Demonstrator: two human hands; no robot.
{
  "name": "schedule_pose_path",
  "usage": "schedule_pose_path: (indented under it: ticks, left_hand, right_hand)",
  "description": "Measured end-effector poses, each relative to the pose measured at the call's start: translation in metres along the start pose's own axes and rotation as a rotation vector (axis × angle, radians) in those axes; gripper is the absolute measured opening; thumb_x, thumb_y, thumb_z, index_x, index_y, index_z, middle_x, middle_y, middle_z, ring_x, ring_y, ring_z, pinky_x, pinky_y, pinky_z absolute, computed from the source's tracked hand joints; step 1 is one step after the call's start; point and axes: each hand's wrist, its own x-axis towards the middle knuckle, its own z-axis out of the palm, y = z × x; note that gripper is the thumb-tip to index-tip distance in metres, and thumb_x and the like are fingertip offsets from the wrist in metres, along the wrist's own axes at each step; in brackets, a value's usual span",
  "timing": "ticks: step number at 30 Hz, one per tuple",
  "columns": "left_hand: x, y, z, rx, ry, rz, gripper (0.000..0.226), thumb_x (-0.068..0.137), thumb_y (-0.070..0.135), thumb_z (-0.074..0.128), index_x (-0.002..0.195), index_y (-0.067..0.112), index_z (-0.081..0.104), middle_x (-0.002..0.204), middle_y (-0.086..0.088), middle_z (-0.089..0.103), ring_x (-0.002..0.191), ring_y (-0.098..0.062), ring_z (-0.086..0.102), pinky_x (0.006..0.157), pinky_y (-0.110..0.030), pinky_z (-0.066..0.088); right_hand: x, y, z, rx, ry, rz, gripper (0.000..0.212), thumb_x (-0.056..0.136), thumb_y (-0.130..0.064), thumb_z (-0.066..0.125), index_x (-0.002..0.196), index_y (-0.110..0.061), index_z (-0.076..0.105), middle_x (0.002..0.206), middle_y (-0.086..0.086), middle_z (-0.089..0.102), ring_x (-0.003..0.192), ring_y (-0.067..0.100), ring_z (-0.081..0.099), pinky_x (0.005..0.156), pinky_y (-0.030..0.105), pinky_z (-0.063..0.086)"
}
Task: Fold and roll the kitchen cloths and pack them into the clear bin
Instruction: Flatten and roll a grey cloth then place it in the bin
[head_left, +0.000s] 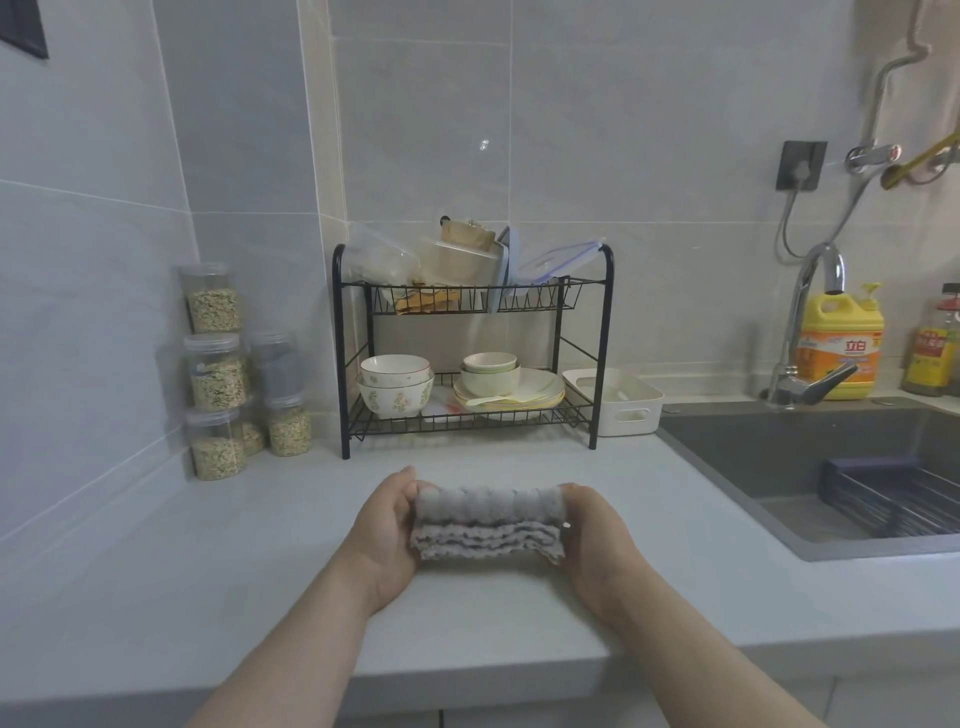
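Folded grey cloth (488, 522), layered edges frontward

Yellow detergent bottle (840, 345): label reads "立白".

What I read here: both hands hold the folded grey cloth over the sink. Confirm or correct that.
Wrong place. In the head view, the left hand and right hand hold the folded grey cloth over the countertop, not the sink, which lies to their right.

Bare left hand (387, 532) and right hand (595, 535); left forearm (291, 639) and right forearm (691, 639) uncovered to the view's lower edge.
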Motion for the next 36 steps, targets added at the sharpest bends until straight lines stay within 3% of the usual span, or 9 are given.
schedule_pose_path:
  ticks: [2, 3, 5, 7, 9, 13, 19, 25, 36]
  left_hand:
    - [-0.001, -0.002, 0.001, 0.134, 0.021, 0.035, 0.019, 0.072, 0.027, 0.074, 0.069, 0.016, 0.059, 0.085, -0.018, 0.056, 0.076, -0.026, 0.055, 0.069, -0.034, 0.04]
    - [-0.001, -0.003, 0.002, 0.189, 0.041, 0.061, 0.021, 0.061, 0.018, 0.079, 0.071, 0.016, 0.061, 0.092, -0.018, 0.055, 0.081, -0.026, 0.053, 0.072, -0.034, 0.039]
    - [0.0, -0.004, 0.001, 0.203, 0.052, 0.089, 0.04, 0.054, 0.007, 0.076, 0.092, 0.014, 0.065, 0.106, -0.017, 0.054, 0.097, -0.028, 0.054, 0.086, -0.036, 0.041]
    - [-0.002, -0.003, 0.001, 0.157, 0.046, 0.072, 0.05, 0.06, -0.004, 0.078, 0.107, 0.004, 0.062, 0.109, -0.018, 0.063, 0.105, -0.031, 0.058, 0.1, -0.036, 0.043]
    - [-0.004, -0.004, 0.003, 0.173, 0.035, 0.063, 0.022, 0.075, -0.011, 0.07, 0.095, -0.005, 0.064, 0.089, -0.016, 0.072, 0.092, -0.031, 0.064, 0.093, -0.036, 0.047]
    - [-0.003, -0.005, 0.003, 0.165, 0.022, 0.096, 0.016, 0.085, -0.011, 0.057, 0.097, -0.002, 0.061, 0.084, -0.013, 0.072, 0.082, -0.027, 0.066, 0.082, -0.039, 0.051]
    - [-0.002, -0.003, 0.006, 0.147, 0.05, 0.108, 0.006, 0.09, 0.002, 0.059, 0.094, 0.001, 0.063, 0.087, -0.013, 0.07, 0.077, -0.025, 0.066, 0.055, -0.031, 0.057]
    - [0.001, -0.006, 0.008, 0.156, 0.16, 0.127, 0.003, 0.088, 0.001, 0.062, 0.086, 0.001, 0.064, 0.081, -0.014, 0.069, 0.071, -0.025, 0.063, 0.047, -0.024, 0.054]
    - [-0.001, -0.007, 0.005, 0.17, 0.06, 0.136, 0.005, 0.088, 0.008, 0.063, 0.089, 0.004, 0.066, 0.081, -0.009, 0.072, 0.071, -0.018, 0.068, 0.055, -0.026, 0.056]
  right_hand:
    - [0.0, 0.001, -0.001, -0.129, 0.023, -0.031, 0.029, 0.091, -0.039, 0.056, 0.083, -0.011, 0.052, 0.072, 0.009, 0.057, 0.068, 0.022, 0.054, 0.065, 0.033, 0.04]
    - [0.0, 0.002, -0.001, -0.208, 0.035, -0.077, 0.029, 0.086, -0.038, 0.064, 0.079, -0.013, 0.049, 0.069, 0.008, 0.052, 0.065, 0.02, 0.049, 0.062, 0.031, 0.037]
    - [-0.001, 0.003, 0.0, -0.266, 0.071, -0.141, 0.022, 0.082, -0.012, 0.07, 0.077, -0.013, 0.048, 0.065, 0.005, 0.046, 0.058, 0.018, 0.041, 0.055, 0.029, 0.032]
    - [-0.004, 0.001, 0.001, -0.205, 0.095, -0.134, 0.034, 0.071, -0.005, 0.075, 0.098, -0.012, 0.055, 0.082, 0.009, 0.059, 0.065, 0.023, 0.055, 0.062, 0.032, 0.046]
    - [-0.003, 0.0, -0.003, -0.099, 0.085, -0.102, 0.064, 0.057, -0.015, 0.082, 0.116, -0.008, 0.058, 0.104, 0.019, 0.066, 0.083, 0.033, 0.065, 0.082, 0.042, 0.052]
    - [-0.008, -0.002, -0.006, -0.049, 0.05, -0.107, 0.016, 0.08, 0.007, 0.068, 0.092, -0.002, 0.064, 0.08, 0.014, 0.067, 0.067, 0.024, 0.06, 0.063, 0.029, 0.048]
    - [-0.006, 0.0, -0.003, -0.049, 0.055, -0.131, 0.023, 0.087, 0.006, 0.061, 0.107, -0.004, 0.057, 0.096, 0.021, 0.064, 0.086, 0.034, 0.063, 0.086, 0.051, 0.052]
    - [-0.006, 0.0, -0.001, -0.013, 0.141, -0.146, 0.018, 0.087, 0.008, 0.061, 0.097, -0.007, 0.059, 0.085, 0.012, 0.064, 0.07, 0.022, 0.065, 0.059, 0.029, 0.059]
    - [-0.004, 0.004, -0.004, -0.148, 0.103, -0.17, 0.021, 0.089, -0.006, 0.064, 0.109, -0.009, 0.056, 0.089, 0.013, 0.062, 0.074, 0.016, 0.066, 0.068, 0.03, 0.059]
